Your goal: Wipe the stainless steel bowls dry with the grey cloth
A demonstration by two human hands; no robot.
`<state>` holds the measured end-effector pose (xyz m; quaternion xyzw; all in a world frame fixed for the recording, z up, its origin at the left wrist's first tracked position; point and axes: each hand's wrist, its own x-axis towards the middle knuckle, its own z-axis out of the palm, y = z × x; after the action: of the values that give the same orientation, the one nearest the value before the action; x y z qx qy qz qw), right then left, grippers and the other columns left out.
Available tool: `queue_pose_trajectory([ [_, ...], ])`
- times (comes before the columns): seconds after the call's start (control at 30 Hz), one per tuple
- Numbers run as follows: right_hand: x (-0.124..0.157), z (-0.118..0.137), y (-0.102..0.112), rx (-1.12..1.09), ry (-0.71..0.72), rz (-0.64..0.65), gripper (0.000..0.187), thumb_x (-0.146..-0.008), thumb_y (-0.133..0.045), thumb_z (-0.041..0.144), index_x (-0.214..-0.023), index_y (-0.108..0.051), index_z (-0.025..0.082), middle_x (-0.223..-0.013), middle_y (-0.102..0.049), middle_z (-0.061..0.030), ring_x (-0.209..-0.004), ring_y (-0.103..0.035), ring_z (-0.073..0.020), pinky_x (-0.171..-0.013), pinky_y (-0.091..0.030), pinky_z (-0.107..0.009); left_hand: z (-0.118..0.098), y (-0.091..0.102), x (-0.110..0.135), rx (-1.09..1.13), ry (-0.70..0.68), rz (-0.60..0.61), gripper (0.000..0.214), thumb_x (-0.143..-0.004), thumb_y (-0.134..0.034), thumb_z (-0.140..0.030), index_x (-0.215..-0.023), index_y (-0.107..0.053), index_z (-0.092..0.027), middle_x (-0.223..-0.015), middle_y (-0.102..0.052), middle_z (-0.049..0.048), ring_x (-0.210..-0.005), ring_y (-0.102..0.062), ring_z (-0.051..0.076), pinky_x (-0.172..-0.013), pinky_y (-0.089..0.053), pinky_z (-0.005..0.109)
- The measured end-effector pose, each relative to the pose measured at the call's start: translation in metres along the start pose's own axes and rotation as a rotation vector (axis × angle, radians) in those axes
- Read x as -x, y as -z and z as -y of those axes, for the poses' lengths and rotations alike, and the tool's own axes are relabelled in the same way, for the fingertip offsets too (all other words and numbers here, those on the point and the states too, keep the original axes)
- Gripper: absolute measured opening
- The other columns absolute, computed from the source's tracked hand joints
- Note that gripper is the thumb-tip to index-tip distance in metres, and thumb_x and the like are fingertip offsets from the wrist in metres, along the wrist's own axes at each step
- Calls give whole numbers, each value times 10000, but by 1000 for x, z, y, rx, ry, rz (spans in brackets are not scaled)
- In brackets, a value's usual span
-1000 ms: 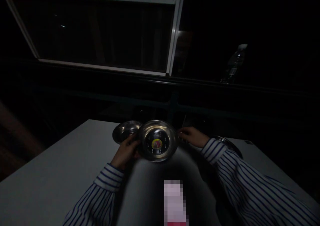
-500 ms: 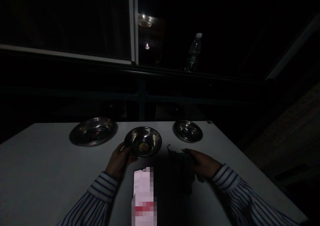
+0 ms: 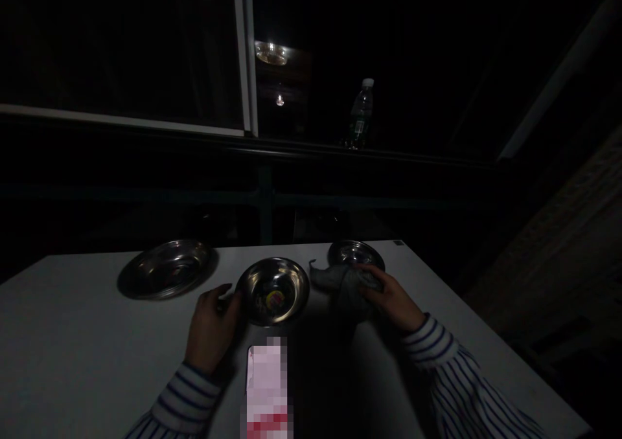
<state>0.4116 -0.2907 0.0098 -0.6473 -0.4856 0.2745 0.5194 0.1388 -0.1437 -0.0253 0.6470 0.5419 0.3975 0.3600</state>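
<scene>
In a very dark room, a white flat-topped table [image 3: 72, 348] stands before a dark window with a pale frame [image 3: 247, 70]. At its left lies a wide, shallow, shiny metal dish [image 3: 165, 269], with something indistinct in its bottom. The left hand [image 3: 211, 329], which gripped the middle bowl half a second ago, now has thumb and fingers parted at its rim; whether they touch cannot be told. That round silver metal bowl [image 3: 294, 283] now appears set down on the table, so its handling looks finished or nearly so; only a yellow-and-red round sticker [image 3: 275, 298] shows inside. Below it glows a phone [image 3: 267, 387]. Farther right, a crumpled dark-grey cloth [image 3: 335, 277], pinched in the right hand [image 3: 393, 300], has shifted nearer a small silver metal bowl [image 3: 357, 252], partly hiding it; its contents are unclear.
</scene>
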Motion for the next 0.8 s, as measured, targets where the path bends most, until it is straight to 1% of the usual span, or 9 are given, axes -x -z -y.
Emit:
queue_pose_trajectory([
  [0.03, -1, 5, -4, -77, -2, 18, 397, -671, -595, 201, -1063, -535, 200, -997, -606, -30, -885, -563, -163, -811, -414, -311, -8, 1, 4, 18, -27, 37, 466, -649, -555, -471, -952, -596, -120, -985, -618, 144, -845, -593, 263, -766, -449, 383],
  [0.07, -2, 10, -9, -168, -7, 45, 395, -666, -609, 207, -1056, -545, 212, -976, -612, -22, -873, -565, -160, -800, -415, -304, -18, 0, 9, 87, -35, 148, 447, -656, -543, -490, -902, -615, -123, -931, -640, 127, -843, -594, 254, -773, -445, 367],
  [0.17, -5, 24, -28, -444, -35, 118, 394, -650, -635, 212, -1038, -568, 231, -927, -625, -12, -845, -574, -150, -771, -421, -284, -45, -11, 25, 386, 40, 584, 423, -681, -543, -478, -897, -640, -128, -898, -665, 107, -862, -597, 235, -771, -444, 335],
  [0.23, -7, 32, -41, -565, -55, 150, 403, -637, -646, 206, -1033, -576, 231, -923, -629, -15, -848, -577, -151, -774, -422, -280, -57, -22, 32, 585, 93, 655, 422, -667, -580, -450, -943, -626, -134, -898, -666, 105, -842, -607, 230, -762, -449, 344],
  [0.37, -11, 41, -62, -640, -94, 206, 386, -666, -621, 242, -1048, -571, 229, -1007, -620, -29, -913, -572, -167, -825, -415, -296, -62, -29, 29, 886, 215, 555, 399, -669, -614, -373, -981, -584, -126, -856, -666, 92, -765, -625, 195, -704, -478, 315],
  [0.47, -14, 39, -71, -620, -105, 215, 348, -710, -569, 300, -1050, -571, 230, -1053, -609, -45, -951, -565, -189, -848, -416, -331, -62, -18, 22, 936, 283, 392, 328, -676, -615, -328, -938, -572, -136, -779, -666, 58, -668, -628, 165, -610, -492, 269],
  [0.57, -15, 33, -78, -575, -60, 206, 335, -721, -541, 335, -1035, -578, 228, -1053, -610, -59, -961, -563, -208, -845, -426, -351, -62, -5, 18, 950, 256, 328, 312, -686, -602, -329, -927, -569, -133, -786, -663, 57, -668, -625, 165, -585, -493, 255],
  [0.67, -17, 31, -84, -555, -20, 199, 344, -722, -541, 334, -1045, -566, 219, -1057, -604, -62, -967, -559, -213, -841, -431, -354, -60, 4, 15, 888, 216, 281, 458, -694, -594, -337, -1099, -500, -145, -897, -651, 87, -733, -624, 179, -616, -495, 269],
  [0.8, -21, 39, -89, -488, 38, 168, 321, -721, -549, 309, -1021, -556, 194, -1036, -608, -66, -954, -561, -205, -845, -425, -339, -57, 9, 15, 624, 155, 59, 741, -637, -658, -336, -1282, -312, -221, -1180, -523, 125, -995, -549, 222, -758, -472, 313],
])
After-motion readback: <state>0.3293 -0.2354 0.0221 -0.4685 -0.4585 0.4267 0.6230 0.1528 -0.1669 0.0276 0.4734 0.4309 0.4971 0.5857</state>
